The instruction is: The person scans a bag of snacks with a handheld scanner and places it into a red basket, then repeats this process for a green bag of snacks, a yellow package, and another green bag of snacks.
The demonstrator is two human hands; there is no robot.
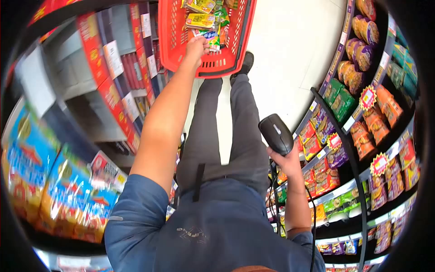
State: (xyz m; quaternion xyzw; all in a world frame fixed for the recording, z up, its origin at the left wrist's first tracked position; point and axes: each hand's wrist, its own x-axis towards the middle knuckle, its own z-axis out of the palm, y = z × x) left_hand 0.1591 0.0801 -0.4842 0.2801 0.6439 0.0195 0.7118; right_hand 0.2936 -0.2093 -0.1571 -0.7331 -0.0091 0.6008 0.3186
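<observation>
My left hand (198, 48) reaches into a red plastic shopping basket (164, 43) at the top of the view. Its fingers are closed on the edge of a small blue, white and green snack packet (213, 40); the fingertips are partly hidden. Yellow snack packets (200, 21) and other small bags lie in the basket just beyond. On the right, near my hip, my right hand (288, 162) is wrapped round a black handheld barcode scanner (275, 134), its rounded head pointing up and forward.
Shelves on the left hold large blue and yellow bags (31, 167) and red shelf dividers (93, 45). Curved shelves of bagged snacks (321, 174) line the right. Black cables (313, 213) hang beside my right arm. Pale floor tiles (283, 50) run between the shelves.
</observation>
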